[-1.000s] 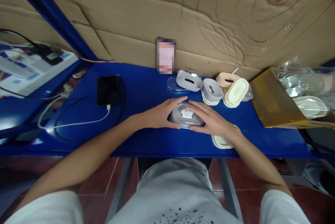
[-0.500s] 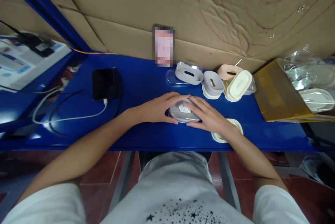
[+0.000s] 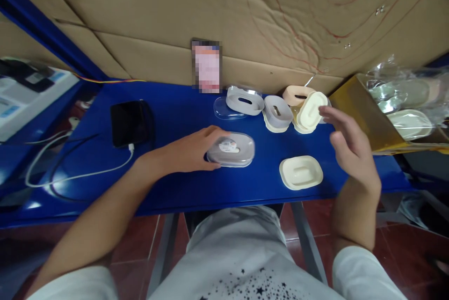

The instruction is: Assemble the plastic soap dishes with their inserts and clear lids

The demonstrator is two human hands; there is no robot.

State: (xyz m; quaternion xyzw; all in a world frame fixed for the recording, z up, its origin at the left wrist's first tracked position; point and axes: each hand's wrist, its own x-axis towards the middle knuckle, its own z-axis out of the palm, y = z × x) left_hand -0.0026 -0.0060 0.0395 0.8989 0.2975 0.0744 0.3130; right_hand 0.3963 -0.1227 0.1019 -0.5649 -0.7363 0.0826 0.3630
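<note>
A grey oval case with a clear cover and a white label [image 3: 242, 151] lies on the blue table, and my left hand [image 3: 196, 150] grips its left end. My right hand [image 3: 349, 143] is raised at the right, fingers apart and nothing held, its fingertips beside a cream oval piece [image 3: 314, 108] in the back group. Below and left of that hand, a cream tray [image 3: 301, 172] lies by itself. Grey oval rings [image 3: 245, 101], a peach ring [image 3: 294, 95] and a clear cover [image 3: 226, 108] stand along the back.
A phone [image 3: 206, 68] leans on the cardboard wall [image 3: 147, 5]. A black device [image 3: 128, 123] with a white cable lies at the left. At the right stands an open box [image 3: 365, 117] of bagged pieces; a power strip [image 3: 21, 98] is far left.
My right hand has let go of the grey case and moved right, up to the cream pieces. My left hand still grips the case, slightly further left. The cream tray is now uncovered by the arm.
</note>
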